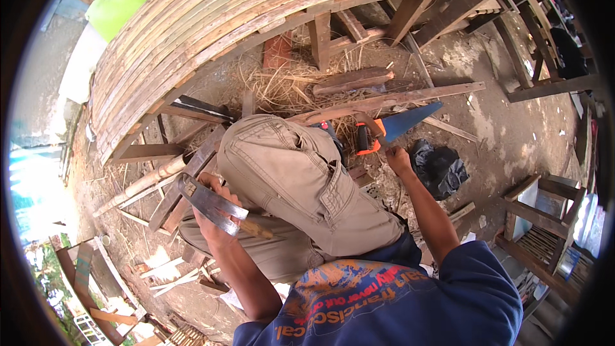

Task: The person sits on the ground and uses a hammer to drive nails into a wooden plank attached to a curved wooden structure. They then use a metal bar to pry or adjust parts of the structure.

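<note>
My left hand [214,211], at the left of my bent knee, is closed around a hand tool with a broad curved metal blade [218,207]. A light wooden handle [256,229] shows just beside the blade; my fingers partly cover the tool, so its exact kind is unclear. My right hand [400,161] reaches down to the ground with curled fingers, and whatever they hold is hidden. Just left of it lies a handsaw [408,123] with a blue blade and an orange and black handle. A crumpled black plastic bag [439,170] lies right of this hand.
Ahead curves a bench of bamboo slats [256,9] on wooden legs. Beneath and before it are dry straw [282,83], a short log [353,81] and a long plank [391,99]. A wooden frame [544,218] stands at the right. Wood scraps lie at the left.
</note>
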A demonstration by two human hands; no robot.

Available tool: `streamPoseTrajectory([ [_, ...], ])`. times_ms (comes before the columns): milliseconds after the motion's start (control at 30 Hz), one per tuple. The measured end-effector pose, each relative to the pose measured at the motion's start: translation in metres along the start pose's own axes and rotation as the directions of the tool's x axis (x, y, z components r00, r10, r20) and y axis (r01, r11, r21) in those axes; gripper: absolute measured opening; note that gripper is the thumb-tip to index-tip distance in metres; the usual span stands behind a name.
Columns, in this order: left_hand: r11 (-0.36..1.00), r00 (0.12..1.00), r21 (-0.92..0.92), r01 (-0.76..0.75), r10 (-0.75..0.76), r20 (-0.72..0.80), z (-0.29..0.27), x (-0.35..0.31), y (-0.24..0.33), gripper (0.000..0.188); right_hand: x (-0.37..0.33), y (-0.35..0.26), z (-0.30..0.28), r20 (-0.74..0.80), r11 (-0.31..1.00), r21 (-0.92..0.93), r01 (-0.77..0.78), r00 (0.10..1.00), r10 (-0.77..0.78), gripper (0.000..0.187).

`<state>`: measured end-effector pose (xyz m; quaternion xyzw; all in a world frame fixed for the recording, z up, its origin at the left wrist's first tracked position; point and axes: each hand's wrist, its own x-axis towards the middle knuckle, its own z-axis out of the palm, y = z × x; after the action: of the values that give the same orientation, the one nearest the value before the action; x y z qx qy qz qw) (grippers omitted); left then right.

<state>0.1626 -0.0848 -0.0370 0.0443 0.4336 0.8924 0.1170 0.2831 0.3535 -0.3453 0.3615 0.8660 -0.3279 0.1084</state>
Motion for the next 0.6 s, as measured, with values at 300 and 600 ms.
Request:
streamPoseTrajectory([
  [300,0.957,0.975,0.288,0.024,0.041,-0.216,-0.003,-0.009,-0.01,0.041,-0.119,-0.066,-0.125,0.485,0.798,0.538,-0.27,0.874,-0.031,0.023],
  [600,0.938,0.997,0.338,0.076,-0.06,-0.055,-0.012,-0.028,0.003,0.034,-0.166,-0.272,-0.213,0.288,0.77,0.587,0.251,0.824,-0.488,0.034],
])
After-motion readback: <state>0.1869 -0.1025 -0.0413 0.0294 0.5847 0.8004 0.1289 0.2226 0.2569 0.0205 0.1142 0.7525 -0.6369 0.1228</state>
